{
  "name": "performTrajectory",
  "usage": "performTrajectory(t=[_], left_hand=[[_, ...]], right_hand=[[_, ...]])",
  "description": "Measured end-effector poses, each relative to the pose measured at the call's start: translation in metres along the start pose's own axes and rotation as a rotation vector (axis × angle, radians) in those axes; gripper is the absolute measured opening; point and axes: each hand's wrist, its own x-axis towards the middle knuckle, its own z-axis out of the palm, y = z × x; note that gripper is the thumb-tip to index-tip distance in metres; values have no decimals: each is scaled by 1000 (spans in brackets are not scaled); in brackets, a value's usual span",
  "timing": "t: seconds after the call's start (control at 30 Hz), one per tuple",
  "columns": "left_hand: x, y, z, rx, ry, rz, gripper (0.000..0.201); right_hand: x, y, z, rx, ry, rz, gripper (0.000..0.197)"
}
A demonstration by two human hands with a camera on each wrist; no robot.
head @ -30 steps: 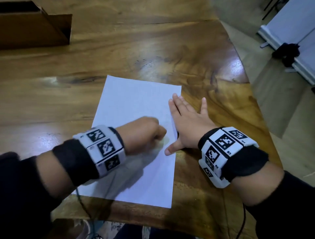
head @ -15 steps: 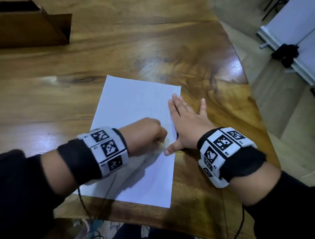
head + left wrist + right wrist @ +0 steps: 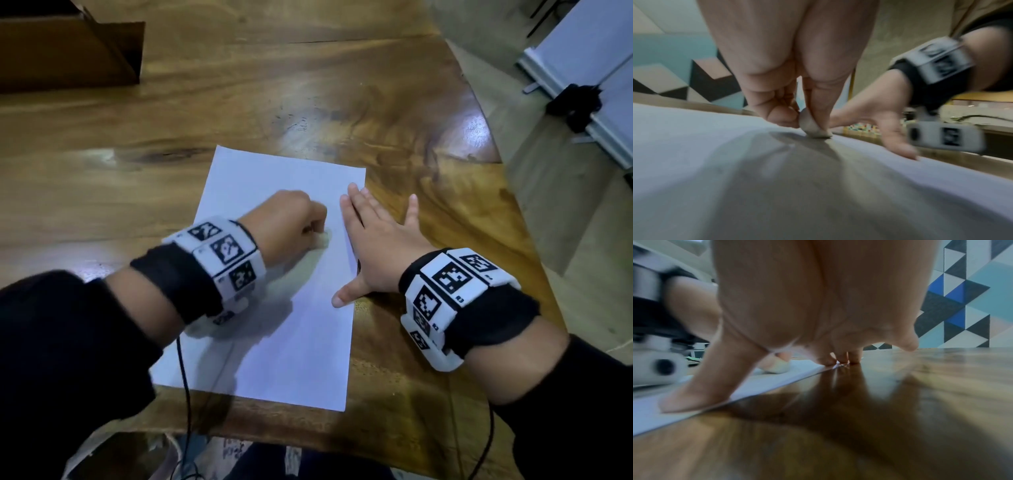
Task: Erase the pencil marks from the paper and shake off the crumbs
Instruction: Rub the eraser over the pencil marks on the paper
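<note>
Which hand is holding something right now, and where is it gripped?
The left hand pinches a small eraser by its upper sides, tip on the paper. The right hand grips nothing; it lies flat on the paper's edge.

The head view looks steeply down from above the wooden table [image 3: 308, 85], taking in the whole paper [image 3: 291, 342] and both wrists. The left wrist view sits low over the paper [image 3: 694, 146], facing along the fingers. The right wrist view skims the table [image 3: 900, 418] beside the paper's edge [image 3: 777, 381], which all three share
</note>
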Motion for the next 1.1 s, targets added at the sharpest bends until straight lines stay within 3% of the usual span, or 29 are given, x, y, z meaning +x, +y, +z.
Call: performTrajectory(t=[0.1, 0.2, 0.3, 0.47, 0.63, 0.73, 0.87, 1.0, 1.1], left_hand=[[-3, -2, 4, 3, 45, 2, 11], [-40, 4, 16, 19, -65, 100, 13], [-45, 6, 13, 22, -177, 91, 9], [-2, 2, -1, 42, -25, -19, 9], [-44, 4, 14, 24, -96, 93, 15], [-51, 4, 16, 13, -127, 85, 13], [-28, 7, 3, 47, -147, 52, 8], [11, 12, -1, 5, -14, 19, 18], [23, 19, 3, 10, 7, -5, 17]], right_hand=[[0, 0, -1, -1, -7, 3, 147], [0, 0, -1, 3, -8, 6, 147], [0, 0, 0, 2, -2, 4, 147], [0, -1, 0, 6, 1, 3, 147], [0, -1, -1, 3, -10, 3, 147], [1, 1, 1, 5, -2, -4, 148], [1, 5, 1, -13, -4, -35, 155], [2, 5, 2, -26, -30, -33, 159], [2, 6, 2, -31, -48, -22, 159]])
